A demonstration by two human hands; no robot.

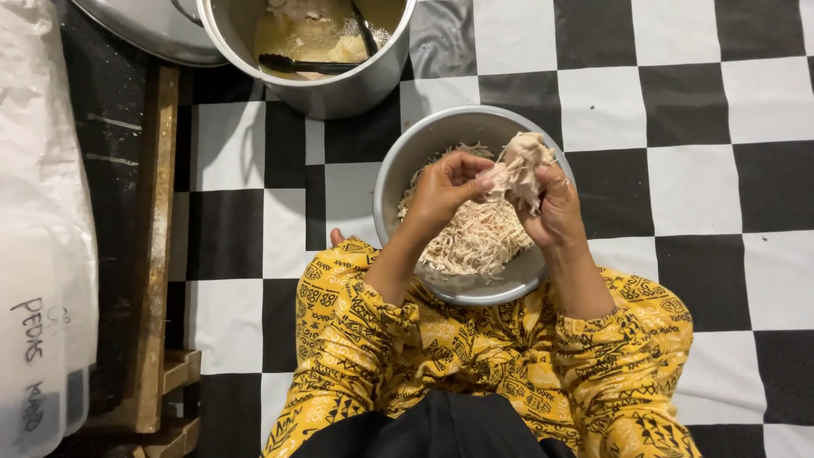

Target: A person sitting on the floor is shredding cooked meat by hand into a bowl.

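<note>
A black-and-white checkered floor covering [695,110] is lying under everything, with a person in yellow patterned sleeves [356,322] sitting on it. A large steel pot [339,89] is standing near the top edge, holding pale broth, pieces of meat and black tongs [305,64]. Just below it, a round metal bowl [398,170] is sitting in front of the person, filled with shredded chicken [475,242]. Above the bowl, the right hand [555,208] is grasping a chunk of cooked chicken [521,165], while the left hand [445,187] is pinching its edge with its fingertips
</note>
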